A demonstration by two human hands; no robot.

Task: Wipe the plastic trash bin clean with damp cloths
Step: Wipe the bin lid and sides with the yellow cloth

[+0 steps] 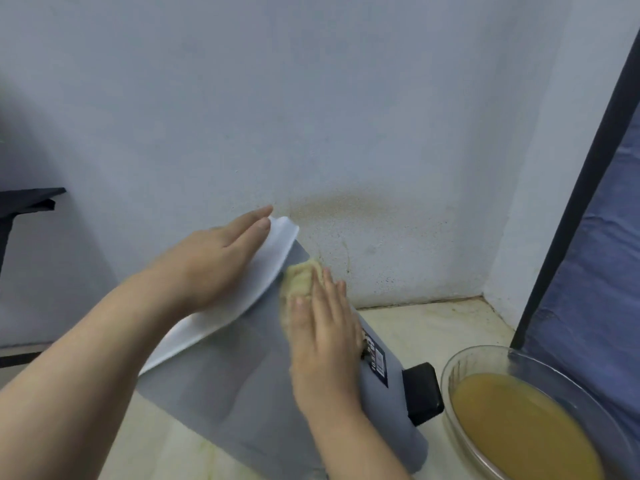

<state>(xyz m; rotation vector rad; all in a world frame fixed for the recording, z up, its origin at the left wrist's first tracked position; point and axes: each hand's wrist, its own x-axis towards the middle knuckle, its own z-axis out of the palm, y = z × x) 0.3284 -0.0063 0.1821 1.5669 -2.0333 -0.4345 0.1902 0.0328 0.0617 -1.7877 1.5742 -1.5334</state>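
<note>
The grey plastic trash bin (225, 386) is lying tipped over on the floor (415, 327), near the stained wall (363, 220). Its white lid (277, 261) is pointing away from me. A glass bowl (445, 372) of murky yellow water is sitting just beside the bin's black pedal (422, 393). I am resting my left hand (211, 261) flat on the lid. My right hand (322, 344), fingers straight, is pressing a yellow cloth (301, 277) onto the grey side.

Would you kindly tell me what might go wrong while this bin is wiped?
The glass bowl of murky liquid sits beside the black pedal; a shove could spill it. The left hand merely rests flat on the white lid, so the bin may slip under the right hand pressing the cloth.
</note>
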